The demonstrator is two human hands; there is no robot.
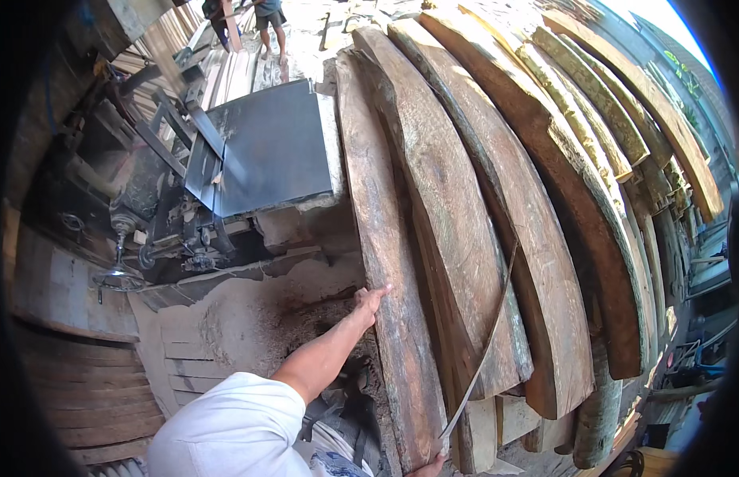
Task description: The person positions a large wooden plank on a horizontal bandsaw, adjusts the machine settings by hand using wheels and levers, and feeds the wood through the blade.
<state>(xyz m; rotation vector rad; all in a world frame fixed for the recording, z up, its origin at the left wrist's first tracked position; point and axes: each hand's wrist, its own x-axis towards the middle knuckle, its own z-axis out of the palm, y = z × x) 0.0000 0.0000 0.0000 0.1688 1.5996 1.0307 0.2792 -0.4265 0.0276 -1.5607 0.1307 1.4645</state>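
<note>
Brown wooden plank (377, 215) lies lengthwise between the dark metal machine table (278, 143) and the curved timber slabs (453, 191). Left hand (372, 304) contacts the plank's left edge, one finger extended onto the upper face; grip closure cannot be determined. Right hand (427, 467), partly cut off, touches the near end; its grip is likewise indeterminable.

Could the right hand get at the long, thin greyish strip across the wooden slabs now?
Probably yes: the thin greyish strip ends close to the right hand, which touches the leftmost brown wooden slab, and nothing visible blocks the way.
</note>
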